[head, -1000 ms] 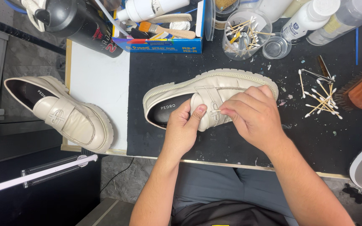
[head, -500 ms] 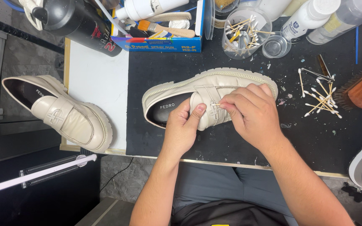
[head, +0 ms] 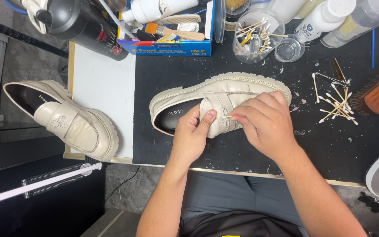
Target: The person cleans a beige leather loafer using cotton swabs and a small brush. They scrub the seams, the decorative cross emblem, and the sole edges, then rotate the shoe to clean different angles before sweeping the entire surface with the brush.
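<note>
A cream loafer lies on its side near the centre of the black mat, toe toward 3 o'clock, heel opening toward 9 o'clock, ridged sole along its 12 o'clock edge. A cotton swab sits across the strap over the vamp, its tip against the strap ornament.

The right hand comes in from 5 o'clock and covers the toe end; its fingers are pinched on the swab's shaft, the swab projecting toward 9 o'clock from the fingertips. The left hand comes in from 6 o'clock and grips the loafer at the tongue, thumb pressed on the upper just to 9 o'clock of the swab tip, remaining fingers curled under the shoe's near edge.

At 3 o'clock of the loafer, well apart, a scatter of used swabs lies on the mat. At 12 o'clock stands a clear cup of swabs. At 9 o'clock, off the mat, the second loafer overhangs the white board's edge.
</note>
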